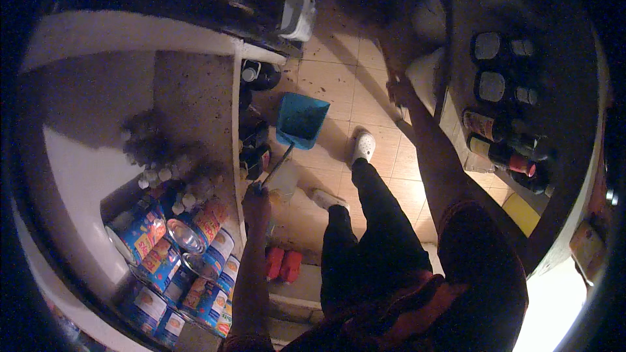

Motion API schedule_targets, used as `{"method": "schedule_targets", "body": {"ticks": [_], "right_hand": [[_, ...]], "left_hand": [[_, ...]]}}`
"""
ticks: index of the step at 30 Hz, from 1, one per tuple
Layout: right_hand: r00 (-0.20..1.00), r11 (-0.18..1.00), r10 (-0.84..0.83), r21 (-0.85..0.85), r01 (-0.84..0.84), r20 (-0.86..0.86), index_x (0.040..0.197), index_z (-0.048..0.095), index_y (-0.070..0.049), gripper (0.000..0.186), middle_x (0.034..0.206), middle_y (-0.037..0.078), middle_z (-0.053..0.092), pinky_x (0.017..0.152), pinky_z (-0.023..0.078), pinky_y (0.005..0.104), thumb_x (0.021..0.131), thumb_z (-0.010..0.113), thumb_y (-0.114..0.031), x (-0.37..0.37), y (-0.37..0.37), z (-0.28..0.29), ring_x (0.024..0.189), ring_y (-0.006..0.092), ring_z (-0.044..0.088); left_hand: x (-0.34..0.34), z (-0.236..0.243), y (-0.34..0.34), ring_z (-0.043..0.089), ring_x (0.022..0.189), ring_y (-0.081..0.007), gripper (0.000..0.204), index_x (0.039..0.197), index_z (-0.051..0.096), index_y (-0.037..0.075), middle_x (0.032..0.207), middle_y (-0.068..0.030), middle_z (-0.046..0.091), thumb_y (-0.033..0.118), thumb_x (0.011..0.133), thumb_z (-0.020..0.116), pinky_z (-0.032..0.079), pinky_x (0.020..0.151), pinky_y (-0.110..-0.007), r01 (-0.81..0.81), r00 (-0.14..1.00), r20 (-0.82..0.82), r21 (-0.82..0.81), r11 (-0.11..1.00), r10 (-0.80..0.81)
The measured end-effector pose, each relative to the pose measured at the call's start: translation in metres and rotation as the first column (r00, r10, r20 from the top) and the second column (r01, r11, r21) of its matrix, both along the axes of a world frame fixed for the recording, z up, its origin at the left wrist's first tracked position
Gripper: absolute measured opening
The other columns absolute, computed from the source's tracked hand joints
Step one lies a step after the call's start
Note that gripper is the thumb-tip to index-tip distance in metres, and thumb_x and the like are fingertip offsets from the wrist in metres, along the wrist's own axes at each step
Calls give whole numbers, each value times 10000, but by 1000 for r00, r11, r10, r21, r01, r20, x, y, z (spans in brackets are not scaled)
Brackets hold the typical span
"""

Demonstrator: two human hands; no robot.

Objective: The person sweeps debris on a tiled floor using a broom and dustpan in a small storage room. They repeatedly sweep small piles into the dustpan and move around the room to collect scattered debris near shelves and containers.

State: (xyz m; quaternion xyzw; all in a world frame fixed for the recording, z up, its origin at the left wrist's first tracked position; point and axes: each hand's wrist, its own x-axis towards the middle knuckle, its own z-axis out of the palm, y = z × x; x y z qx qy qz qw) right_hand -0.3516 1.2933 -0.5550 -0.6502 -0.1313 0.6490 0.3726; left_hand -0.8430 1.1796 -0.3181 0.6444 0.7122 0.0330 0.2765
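My left hand point(256, 202) is closed round the long handle of a blue dustpan point(303, 117), whose pan rests on the tiled floor with dark bits in and near it. My right hand point(399, 91) reaches forward over the right side of the floor, closed on a slim handle; what lies at its far end is lost in shadow. My legs are below, in white clogs point(363, 146) on the pale tiles point(326, 75), which have scattered dark specks.
A left shelf point(189, 91) bears several printed cans point(140, 231) and bottles; dark jugs point(257, 75) stand beside it at floor level. Red objects point(283, 264) lie low near me. Containers point(488, 45) and bottles point(495, 153) line the right side. White containers point(297, 13) sit at upper centre.
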Motion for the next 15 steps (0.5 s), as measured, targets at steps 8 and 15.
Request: {"method": "schedule_targets", "body": {"ticks": [8, 15], "right_hand": [[786, 855, 518, -229, -465, 338, 1313, 423, -173, 601, 672, 87, 619, 404, 462, 316, 765, 656, -95, -113, -266, 130, 464, 140, 553], [961, 958, 138, -278, -68, 241, 1343, 380, -165, 609, 594, 31, 554, 377, 433, 291, 791, 604, -37, -125, -367, 233, 429, 125, 495]], "left_hand": [[-14, -18, -7, 596, 882, -389, 254, 953, 584, 5, 871, -200, 632, 222, 821, 569, 492, 734, -450, 27, 999, -32, 51, 998, -25], [-54, -17, -26, 590, 857, -392, 331, 960, 582, 7, 864, -217, 618, 319, 856, 541, 477, 720, -472, -58, 997, 46, -115, 992, 64]]}}
